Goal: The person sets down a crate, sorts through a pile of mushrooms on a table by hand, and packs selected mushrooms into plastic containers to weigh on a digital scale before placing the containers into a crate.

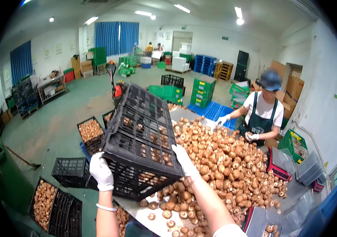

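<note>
One crate (pixel 140 137) tilts; left hand (pixel 101 172), right hand (pixel 185 162) hold it between them.

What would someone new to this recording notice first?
First, the black slatted plastic crate, tilted in the centre between the person's white-gloved left hand and white-gloved right hand. Then the broad heap of round brown mushrooms, spreading to the crate's right. Beyond it, at right, stands a co-worker in a dark green apron.
</note>
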Available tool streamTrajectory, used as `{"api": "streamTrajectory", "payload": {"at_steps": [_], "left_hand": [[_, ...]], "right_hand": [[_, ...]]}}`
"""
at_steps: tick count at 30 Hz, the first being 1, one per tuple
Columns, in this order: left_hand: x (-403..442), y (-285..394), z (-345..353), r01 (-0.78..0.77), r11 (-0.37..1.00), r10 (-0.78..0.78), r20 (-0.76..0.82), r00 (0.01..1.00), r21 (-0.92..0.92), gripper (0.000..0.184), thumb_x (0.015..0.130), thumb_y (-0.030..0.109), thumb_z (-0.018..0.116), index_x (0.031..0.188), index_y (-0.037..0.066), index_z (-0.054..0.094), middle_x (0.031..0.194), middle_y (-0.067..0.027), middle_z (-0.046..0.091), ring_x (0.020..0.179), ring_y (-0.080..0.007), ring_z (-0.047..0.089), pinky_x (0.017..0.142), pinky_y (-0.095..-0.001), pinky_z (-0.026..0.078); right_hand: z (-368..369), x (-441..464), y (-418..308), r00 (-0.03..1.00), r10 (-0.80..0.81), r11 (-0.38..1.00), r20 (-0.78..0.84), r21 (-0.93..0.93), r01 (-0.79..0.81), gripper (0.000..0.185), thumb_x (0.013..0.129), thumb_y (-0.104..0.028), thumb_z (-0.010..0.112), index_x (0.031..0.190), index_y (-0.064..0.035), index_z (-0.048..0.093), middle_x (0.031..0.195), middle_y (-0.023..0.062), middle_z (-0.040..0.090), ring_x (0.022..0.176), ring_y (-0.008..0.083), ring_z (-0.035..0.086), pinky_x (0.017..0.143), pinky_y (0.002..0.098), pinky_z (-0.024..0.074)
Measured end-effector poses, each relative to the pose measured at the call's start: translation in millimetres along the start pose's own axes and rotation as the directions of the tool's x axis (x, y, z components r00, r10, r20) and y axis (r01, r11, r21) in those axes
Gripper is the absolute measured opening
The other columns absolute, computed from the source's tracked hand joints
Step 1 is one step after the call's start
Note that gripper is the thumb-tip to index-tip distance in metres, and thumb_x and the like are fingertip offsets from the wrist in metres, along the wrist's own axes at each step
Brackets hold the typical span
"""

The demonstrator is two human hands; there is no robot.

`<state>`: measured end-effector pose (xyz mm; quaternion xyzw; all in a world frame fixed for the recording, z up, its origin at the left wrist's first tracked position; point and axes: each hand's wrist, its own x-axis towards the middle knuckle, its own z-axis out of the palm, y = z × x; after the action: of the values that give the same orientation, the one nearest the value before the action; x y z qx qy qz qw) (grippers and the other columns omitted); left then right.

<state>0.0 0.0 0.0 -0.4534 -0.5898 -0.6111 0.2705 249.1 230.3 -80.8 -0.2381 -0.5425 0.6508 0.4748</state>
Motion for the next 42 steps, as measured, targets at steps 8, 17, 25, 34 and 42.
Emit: {"api": "streamTrajectory", "payload": {"at_steps": [8,17,25,34,42], "left_hand": [[-96,-37,-135,0.22,0.966,-0.238,-0.136,0.962,-0.135,0.048,0.101,0.029,0.031,0.13,-0.007,0.043,0.129,-0.0199,0.049,0.117,-0.0249,0.047,0.103,-0.0374,0.035],[-91,108,-273,0.752,0.637,-0.75,0.088,0.655,-0.172,0.053,0.101,0.032,0.036,0.14,-0.003,0.032,0.143,-0.0223,0.034,0.131,-0.0319,0.034,0.115,-0.0406,0.019],[-128,71,-322,0.838,0.212,-0.852,0.325,0.41,-0.502,0.065,0.093,0.054,0.043,0.137,0.006,0.042,0.135,-0.0079,0.05,0.119,-0.0262,0.05,0.103,-0.0384,0.038],[-186,89,-317,0.763,0.6,-0.799,-0.149,0.582,-0.24,0.048,0.1,0.037,0.04,0.12,-0.004,0.055,0.115,-0.0083,0.06,0.1,-0.0154,0.055,0.091,-0.0295,0.043],[-219,72,-326,0.767,0.634,-0.768,-0.198,0.609,-0.096,0.052,0.101,0.038,0.036,0.119,-0.008,0.053,0.111,-0.0117,0.062,0.098,-0.0164,0.054,0.088,-0.0302,0.043]], "right_hand": [[96,-62,-43,0.992,-0.113,0.909,0.048,-0.398,0.123,0.052,0.095,-0.031,0.05,0.128,0.009,0.045,0.13,0.0206,0.051,0.12,0.0277,0.048,0.102,0.0335,0.0352],[188,-162,-83,0.955,-0.154,0.951,0.254,-0.223,0.213,0.038,0.093,-0.018,0.051,0.124,0.003,0.048,0.107,0.0214,0.062,0.099,0.0267,0.062,0.085,0.0342,0.0474],[221,-223,-70,0.907,-0.118,0.934,0.405,-0.266,0.24,0.037,0.092,-0.021,0.053,0.125,-0.006,0.047,0.089,0.0209,0.064,0.081,0.0373,0.064,0.067,0.0406,0.0502],[201,-247,-71,0.852,-0.181,0.89,0.491,-0.287,0.355,0.041,0.088,-0.017,0.059,0.126,-0.005,0.05,0.084,0.0219,0.064,0.078,0.0333,0.066,0.067,0.0368,0.0514],[203,-252,-83,0.812,-0.13,0.879,0.57,-0.312,0.36,0.039,0.089,-0.012,0.058,0.124,0.0019,0.049,0.099,0.0209,0.063,0.089,0.0293,0.064,0.078,0.0338,0.0494]]}}
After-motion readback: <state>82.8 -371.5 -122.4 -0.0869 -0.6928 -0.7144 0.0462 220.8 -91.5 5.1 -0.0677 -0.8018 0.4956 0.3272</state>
